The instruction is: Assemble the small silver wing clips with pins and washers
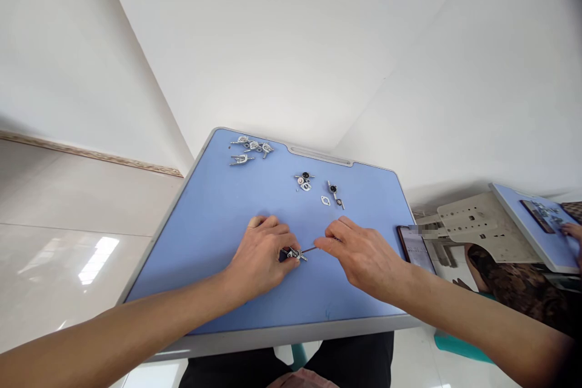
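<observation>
My left hand (268, 250) rests low on the blue table, thumb and fingers pinching a small silver metal part (295, 253) with a dark piece at its left. Most of that part is hidden by my fingers. From the closed fingers of my right hand (354, 248) a thin screwdriver (310, 249) points left, its tip at the part. The screwdriver's handle is covered by the hand. Beyond the hands lie a flat metal plate with a hole (325, 200), a metal part with a black round piece (333, 189) and a similar cluster of pieces (305, 180).
Several silver metal parts (253, 145) lie at the blue table's (200, 224) far left. A phone (416, 248) lies at its right edge. White walls stand behind. To the right is another blue table (522, 218) with a phone, small parts and another person's hand (573, 231).
</observation>
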Demonstrator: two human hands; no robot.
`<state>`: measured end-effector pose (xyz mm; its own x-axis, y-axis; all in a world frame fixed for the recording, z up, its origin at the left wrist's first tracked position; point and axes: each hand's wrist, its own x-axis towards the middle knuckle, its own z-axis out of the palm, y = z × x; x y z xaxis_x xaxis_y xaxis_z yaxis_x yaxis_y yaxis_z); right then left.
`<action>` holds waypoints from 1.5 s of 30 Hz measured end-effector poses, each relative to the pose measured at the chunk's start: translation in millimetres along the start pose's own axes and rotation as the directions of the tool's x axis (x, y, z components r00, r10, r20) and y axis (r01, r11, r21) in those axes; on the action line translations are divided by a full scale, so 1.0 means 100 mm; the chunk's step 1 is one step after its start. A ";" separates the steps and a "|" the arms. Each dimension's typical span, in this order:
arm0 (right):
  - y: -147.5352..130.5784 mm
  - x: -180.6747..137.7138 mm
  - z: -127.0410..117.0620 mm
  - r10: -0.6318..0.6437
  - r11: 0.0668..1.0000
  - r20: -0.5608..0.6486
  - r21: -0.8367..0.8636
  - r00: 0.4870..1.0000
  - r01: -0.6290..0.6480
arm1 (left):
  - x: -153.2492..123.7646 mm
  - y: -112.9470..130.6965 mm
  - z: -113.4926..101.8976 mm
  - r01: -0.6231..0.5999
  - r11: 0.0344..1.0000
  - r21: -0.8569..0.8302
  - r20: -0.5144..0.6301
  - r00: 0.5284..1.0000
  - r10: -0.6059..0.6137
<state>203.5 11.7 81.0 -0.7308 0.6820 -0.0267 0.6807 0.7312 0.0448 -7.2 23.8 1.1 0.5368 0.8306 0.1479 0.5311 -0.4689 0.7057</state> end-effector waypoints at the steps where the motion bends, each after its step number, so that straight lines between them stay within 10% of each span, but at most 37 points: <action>1: 0.00 0.00 0.00 0.001 1.000 0.006 -0.005 1.000 -0.001 | 0.00 0.00 0.00 0.004 1.000 -0.002 0.002 1.000 -0.004; 8: -0.13 0.02 -0.09 -0.012 0.985 0.201 -0.165 0.980 0.046 | 0.01 -0.01 0.01 0.044 0.999 -0.003 0.029 0.999 -0.044; 16: -0.32 0.39 -0.35 0.260 0.963 0.568 -0.208 0.781 -0.169 | 0.01 -0.03 0.05 0.032 0.999 0.030 0.018 0.999 -0.033; 36: -0.19 0.48 -0.42 0.006 0.972 0.556 -0.199 0.831 0.126 | 0.01 -0.04 0.06 0.020 0.999 0.049 0.041 0.999 -0.022; 40: -0.17 0.47 -0.39 0.164 0.962 0.596 -0.272 0.786 0.005 | 0.00 -0.04 0.05 0.018 0.998 0.057 0.040 0.999 -0.021; 45: -0.14 0.43 -0.37 0.007 0.984 0.490 -0.159 0.871 0.082 | 0.00 -0.03 0.05 0.017 0.998 0.063 0.044 0.999 -0.019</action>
<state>160.4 29.9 116.3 -0.6077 0.6065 -0.5127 0.6022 0.7728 0.2004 -5.3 24.0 -4.9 0.5544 0.8257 0.1038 0.5805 -0.4731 0.6627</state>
